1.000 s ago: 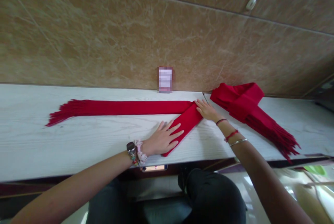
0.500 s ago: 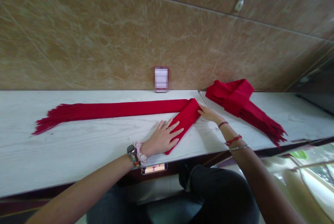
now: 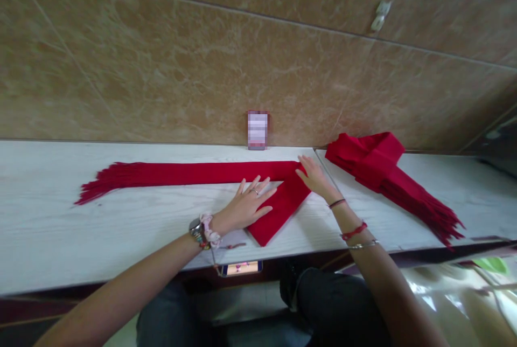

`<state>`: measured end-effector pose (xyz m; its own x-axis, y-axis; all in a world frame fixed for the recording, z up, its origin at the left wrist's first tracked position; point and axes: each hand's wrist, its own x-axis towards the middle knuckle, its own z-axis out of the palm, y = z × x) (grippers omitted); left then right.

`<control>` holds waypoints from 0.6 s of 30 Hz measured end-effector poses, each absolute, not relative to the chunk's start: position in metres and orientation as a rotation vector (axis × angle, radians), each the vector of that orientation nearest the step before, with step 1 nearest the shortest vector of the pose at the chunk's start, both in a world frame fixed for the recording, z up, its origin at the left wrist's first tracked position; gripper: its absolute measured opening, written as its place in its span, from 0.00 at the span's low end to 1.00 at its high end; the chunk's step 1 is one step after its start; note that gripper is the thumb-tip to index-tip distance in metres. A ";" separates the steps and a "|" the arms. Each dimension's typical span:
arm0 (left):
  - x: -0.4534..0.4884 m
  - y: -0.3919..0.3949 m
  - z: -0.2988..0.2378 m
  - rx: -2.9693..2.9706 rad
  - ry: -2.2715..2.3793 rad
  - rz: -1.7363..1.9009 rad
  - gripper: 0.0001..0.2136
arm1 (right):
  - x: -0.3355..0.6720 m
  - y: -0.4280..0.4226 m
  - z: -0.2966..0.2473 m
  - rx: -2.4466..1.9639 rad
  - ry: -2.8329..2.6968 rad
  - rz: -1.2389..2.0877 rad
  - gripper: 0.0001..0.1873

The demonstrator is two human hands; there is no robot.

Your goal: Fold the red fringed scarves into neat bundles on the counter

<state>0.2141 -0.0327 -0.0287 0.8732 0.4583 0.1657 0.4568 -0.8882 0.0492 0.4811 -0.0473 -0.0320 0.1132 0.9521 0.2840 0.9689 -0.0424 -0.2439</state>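
Note:
A red fringed scarf point(image 3: 210, 172) lies flat along the white tabletop, its tassels spread at the left. Near its right end it bends at a folded corner, and a short doubled section slants down toward the front edge. My left hand point(image 3: 244, 206), fingers spread, is over the left side of that slanting section. Over the folded corner lies my right hand point(image 3: 317, 177), its fingers stretched out. Neither hand grips the cloth. To the right, a second red scarf point(image 3: 377, 166) sits folded into a crossed loop with its fringe pointing to the lower right.
A phone-like device with a blurred screen point(image 3: 257, 130) leans on the brown tiled wall point(image 3: 169, 72) behind the table point(image 3: 145, 228). A lit phone point(image 3: 242, 268) shows below the front edge, above my legs. A white fitting point(image 3: 381, 15) is on the wall.
My right hand has moved from the scarf's right edge onto the folded corner. My left hand has shifted slightly left, uncovering more of the slanting section. The view has shifted slightly.

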 end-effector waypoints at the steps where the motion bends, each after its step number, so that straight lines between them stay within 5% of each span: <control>1: 0.205 -0.022 -0.030 3.056 0.806 0.281 0.23 | 0.467 -0.048 -0.035 -1.999 -1.978 -0.059 0.28; 7: 0.105 0.080 -0.038 2.935 1.511 0.200 0.24 | 0.417 -0.057 -0.036 -1.823 -2.407 0.054 0.24; 13: 0.021 0.146 -0.023 2.655 1.504 -0.253 0.34 | 0.388 -0.051 -0.027 -1.602 -2.649 0.092 0.23; 18: -0.001 0.144 -0.031 2.574 1.596 -0.291 0.32 | 0.361 -0.032 -0.025 -1.697 -2.469 -0.042 0.29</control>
